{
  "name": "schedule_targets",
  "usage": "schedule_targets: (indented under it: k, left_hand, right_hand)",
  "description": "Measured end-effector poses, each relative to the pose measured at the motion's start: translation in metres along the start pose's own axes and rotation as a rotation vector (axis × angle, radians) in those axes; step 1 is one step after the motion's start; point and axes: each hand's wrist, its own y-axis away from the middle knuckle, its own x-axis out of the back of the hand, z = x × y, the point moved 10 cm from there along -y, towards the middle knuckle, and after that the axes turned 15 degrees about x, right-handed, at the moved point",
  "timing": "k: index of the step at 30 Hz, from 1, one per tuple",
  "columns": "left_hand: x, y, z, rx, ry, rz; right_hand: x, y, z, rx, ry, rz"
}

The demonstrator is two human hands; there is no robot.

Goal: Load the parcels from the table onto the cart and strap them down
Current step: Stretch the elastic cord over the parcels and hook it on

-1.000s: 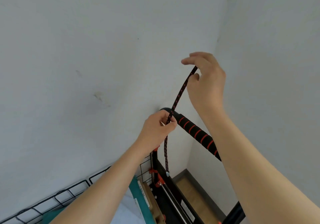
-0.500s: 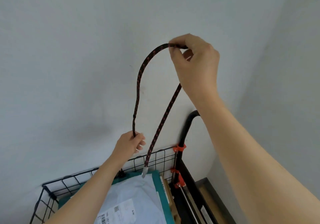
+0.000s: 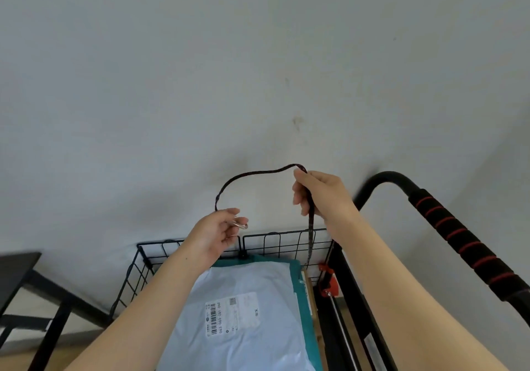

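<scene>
Now both hands are gripping the cord (image 3: 252,173) above the parcels (image 3: 243,307) in the cart (image 3: 275,237): left hand (image 3: 213,234) pinching the hook (image 3: 240,225), right hand (image 3: 321,197) clutching slack; better clipping onto wire before tensioning.

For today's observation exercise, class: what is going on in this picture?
A person is getting ready to strap down parcels on a cart. The left hand holds the metal hook end of a bungee cord, the right hand grips it further along. A pale blue parcel already lies in the wire basket. The cord is not yet hooked on.
</scene>
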Motion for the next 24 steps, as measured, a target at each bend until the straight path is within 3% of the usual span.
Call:
schedule_targets:
  k: [6, 11, 19, 21, 24]
  left_hand:
    - [0.012, 0.006, -0.001, -0.077, -0.086, 0.042]
    - [0.021, 0.018, 0.014, -0.204, -0.653, 0.256]
    - [0.012, 0.020, 0.005, -0.105, -1.042, 0.158]
    - [0.008, 0.024, 0.003, -0.092, -1.068, 0.120]
    - [0.008, 0.025, 0.008, -0.104, -1.038, 0.103]
  right_hand:
    - [-0.001, 0.003, 0.014, 0.017, 0.142, 0.022]
    - [0.001, 0.001, 0.009, 0.171, 0.638, 0.000]
    - [-0.031, 0.008, 0.004, 0.328, 0.983, -0.115]
    - [-0.050, 0.009, -0.002, 0.416, 0.974, -0.206]
    - [-0.089, 0.015, 0.009, 0.403, 0.638, -0.468]
